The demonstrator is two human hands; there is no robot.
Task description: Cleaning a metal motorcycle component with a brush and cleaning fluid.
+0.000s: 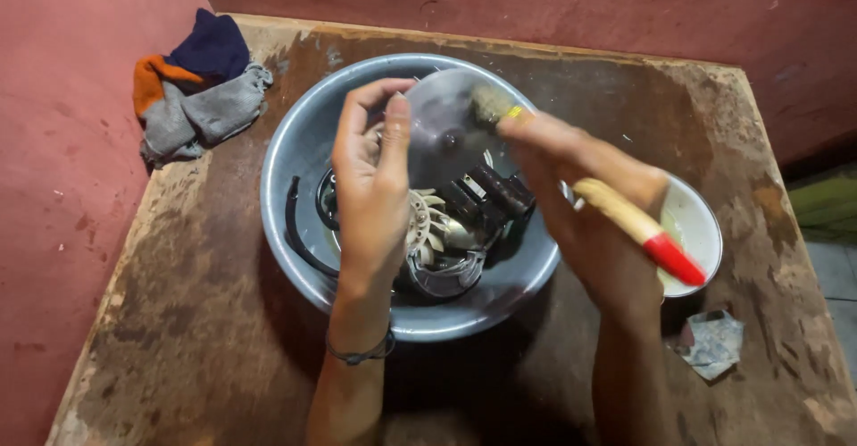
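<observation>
My left hand [375,178] grips the edge of a round grey metal disc [442,129], held upright over a large metal basin [295,156]. My right hand [585,205] holds a paintbrush [638,227] with a pale wooden handle and red tip; its bristles [491,104] touch the disc's upper right face. In the basin below lie a white plastic fan wheel [428,223], a black motor part [486,200] and a black rubber ring [293,227].
A small white bowl [701,223] sits right of the basin, partly behind my right hand. A crumpled paper scrap [711,343] lies at the front right. A grey, orange and navy cloth [196,89] rests at the table's back left corner. Red walls close the left and back.
</observation>
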